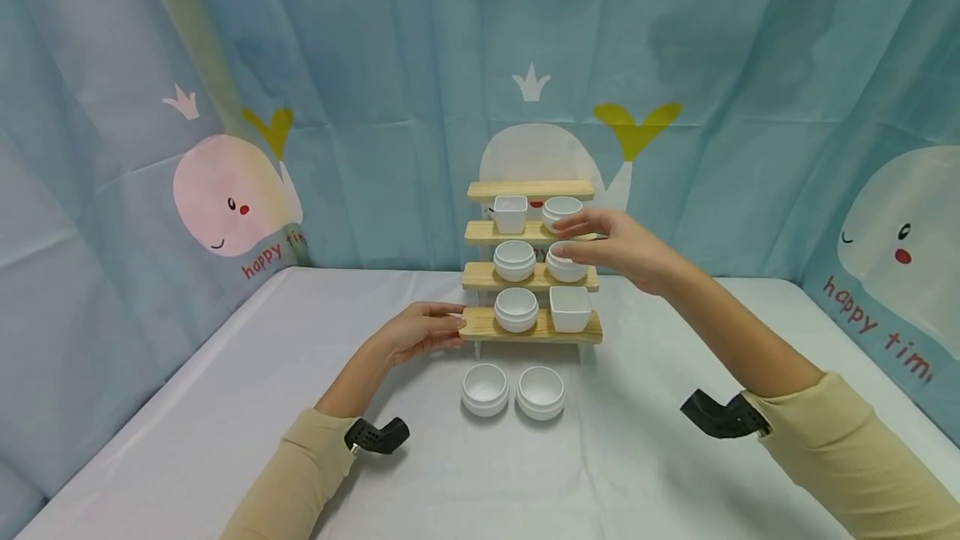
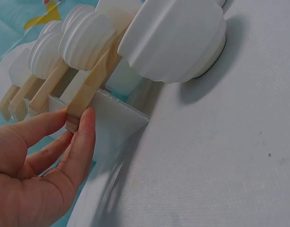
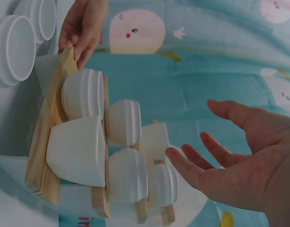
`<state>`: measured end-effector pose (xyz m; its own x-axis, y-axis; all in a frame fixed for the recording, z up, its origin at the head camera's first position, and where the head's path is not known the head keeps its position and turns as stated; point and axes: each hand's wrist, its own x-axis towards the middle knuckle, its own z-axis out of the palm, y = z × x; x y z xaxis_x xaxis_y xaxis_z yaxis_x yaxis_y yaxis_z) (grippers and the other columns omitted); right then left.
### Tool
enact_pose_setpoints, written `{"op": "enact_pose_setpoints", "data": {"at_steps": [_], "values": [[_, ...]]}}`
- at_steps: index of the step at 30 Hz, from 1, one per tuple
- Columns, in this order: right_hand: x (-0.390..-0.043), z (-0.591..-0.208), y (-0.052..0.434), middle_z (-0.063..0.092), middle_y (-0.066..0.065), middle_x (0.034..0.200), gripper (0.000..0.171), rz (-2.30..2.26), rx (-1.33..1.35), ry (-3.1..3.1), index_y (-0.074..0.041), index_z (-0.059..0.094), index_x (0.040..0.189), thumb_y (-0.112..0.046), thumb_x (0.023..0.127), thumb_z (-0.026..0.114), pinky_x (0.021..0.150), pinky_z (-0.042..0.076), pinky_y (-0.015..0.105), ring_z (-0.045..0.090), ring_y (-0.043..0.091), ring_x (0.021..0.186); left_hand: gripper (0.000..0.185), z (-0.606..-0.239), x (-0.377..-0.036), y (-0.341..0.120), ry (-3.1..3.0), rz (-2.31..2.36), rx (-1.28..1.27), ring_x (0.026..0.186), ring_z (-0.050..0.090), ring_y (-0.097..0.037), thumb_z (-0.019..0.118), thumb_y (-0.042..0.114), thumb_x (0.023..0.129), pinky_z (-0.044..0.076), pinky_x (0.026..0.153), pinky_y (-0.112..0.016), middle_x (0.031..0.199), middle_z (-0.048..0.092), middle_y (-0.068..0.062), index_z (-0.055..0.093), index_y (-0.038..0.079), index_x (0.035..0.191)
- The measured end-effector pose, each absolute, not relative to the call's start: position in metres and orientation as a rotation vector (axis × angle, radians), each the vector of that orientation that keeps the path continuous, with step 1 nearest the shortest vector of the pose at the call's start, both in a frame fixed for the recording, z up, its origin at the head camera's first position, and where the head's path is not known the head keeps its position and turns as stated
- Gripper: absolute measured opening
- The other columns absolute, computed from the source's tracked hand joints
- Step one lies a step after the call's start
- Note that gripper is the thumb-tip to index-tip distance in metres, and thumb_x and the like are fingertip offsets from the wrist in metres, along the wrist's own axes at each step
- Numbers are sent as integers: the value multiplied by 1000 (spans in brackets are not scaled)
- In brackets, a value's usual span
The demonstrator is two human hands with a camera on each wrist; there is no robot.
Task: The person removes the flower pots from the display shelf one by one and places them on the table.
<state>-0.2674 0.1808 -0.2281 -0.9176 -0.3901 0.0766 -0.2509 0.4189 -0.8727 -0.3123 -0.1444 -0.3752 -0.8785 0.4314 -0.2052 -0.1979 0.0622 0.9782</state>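
A tiered stand has wooden shelf boards on white side supports. My left hand pinches the left end of the lowest board between thumb and fingers. On that board sit a round white bowl and a square white bowl. Two round bowls share the board above. The third board holds a small square bowl and a round bowl. My right hand, fingers spread and holding nothing, hovers beside the upper right bowls, overlapping them in the head view.
Two round white bowls, a left one and a right one, stand on the white tablecloth in front of the stand. A blue printed curtain hangs close behind the stand and along both sides. The top board carries no bowl.
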Motion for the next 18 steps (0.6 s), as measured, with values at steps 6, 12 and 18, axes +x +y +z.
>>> {"op": "enact_pose_setpoints", "data": {"at_steps": [6,12,18], "values": [[-272,-223,178,47,26,155,56,-1522,-541,2552,4,48,152,-16,103,67,119,46,55,55,42,137,53,-375,-312,-144,1898,1868,221,90,72,-10,57,2,107,64,85,-22,116,67,-14,38,-13,155],[-277,-218,175,46,24,157,58,-1526,-537,2557,1,46,155,-17,104,67,119,44,59,54,44,139,53,-375,-312,-144,1890,1875,225,90,72,-10,57,1,107,64,84,-22,113,67,-13,38,-14,155],[-281,-214,171,45,24,158,57,-1553,-538,2545,0,46,154,-18,104,67,121,45,52,53,41,141,53,-375,-312,-144,1876,1886,228,90,72,-11,56,0,107,64,84,-22,113,67,-13,37,-14,155]]}}
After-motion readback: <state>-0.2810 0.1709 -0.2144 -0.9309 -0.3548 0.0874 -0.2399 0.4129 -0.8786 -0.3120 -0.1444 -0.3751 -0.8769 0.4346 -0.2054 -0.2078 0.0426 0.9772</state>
